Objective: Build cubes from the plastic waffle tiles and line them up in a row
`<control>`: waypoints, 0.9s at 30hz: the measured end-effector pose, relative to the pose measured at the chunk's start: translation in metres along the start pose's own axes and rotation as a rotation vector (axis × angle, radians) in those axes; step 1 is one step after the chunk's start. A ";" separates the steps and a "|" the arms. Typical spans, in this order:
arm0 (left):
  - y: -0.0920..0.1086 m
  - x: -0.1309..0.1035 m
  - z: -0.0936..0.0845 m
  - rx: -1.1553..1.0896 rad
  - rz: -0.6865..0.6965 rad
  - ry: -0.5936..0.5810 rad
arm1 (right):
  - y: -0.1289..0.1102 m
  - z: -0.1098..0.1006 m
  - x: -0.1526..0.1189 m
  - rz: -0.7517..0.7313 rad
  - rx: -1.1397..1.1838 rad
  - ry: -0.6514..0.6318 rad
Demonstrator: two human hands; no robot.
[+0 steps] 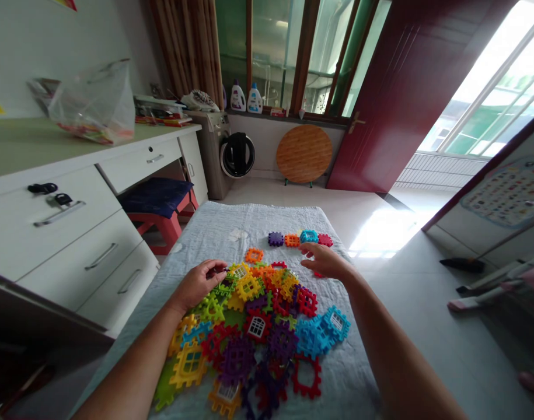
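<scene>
A heap of colourful plastic interlocking squares, among them a yellow piece, a red piece with a white window and blue pieces, lies on a cloth-covered surface. My left hand rests at the heap's left edge by the green pieces, fingers curled; what they hold, if anything, is hidden. Behind the heap runs a row: a purple stack, an orange stack, a blue stack and a red stack. My right hand hovers just in front of the blue stack, fingers apart and holding nothing.
A single orange frame lies between heap and row. At the left stand a desk with drawers and a red stool with a dark cushion. Farther back are a washing machine, a round wooden tabletop and a red door.
</scene>
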State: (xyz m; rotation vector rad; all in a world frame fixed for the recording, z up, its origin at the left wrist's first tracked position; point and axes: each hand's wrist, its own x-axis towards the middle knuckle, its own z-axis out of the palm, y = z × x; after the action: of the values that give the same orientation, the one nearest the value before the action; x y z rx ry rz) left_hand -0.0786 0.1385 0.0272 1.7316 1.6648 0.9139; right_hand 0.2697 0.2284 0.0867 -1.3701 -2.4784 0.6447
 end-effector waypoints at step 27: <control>-0.007 0.002 0.002 0.011 0.003 -0.030 | 0.011 0.040 -0.012 0.019 -0.143 0.332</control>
State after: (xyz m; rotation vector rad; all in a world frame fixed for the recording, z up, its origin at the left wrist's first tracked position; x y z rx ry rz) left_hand -0.0813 0.1411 0.0213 1.7468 1.6513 0.8782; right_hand 0.2685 0.2126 0.0468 -1.4201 -2.2810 0.2221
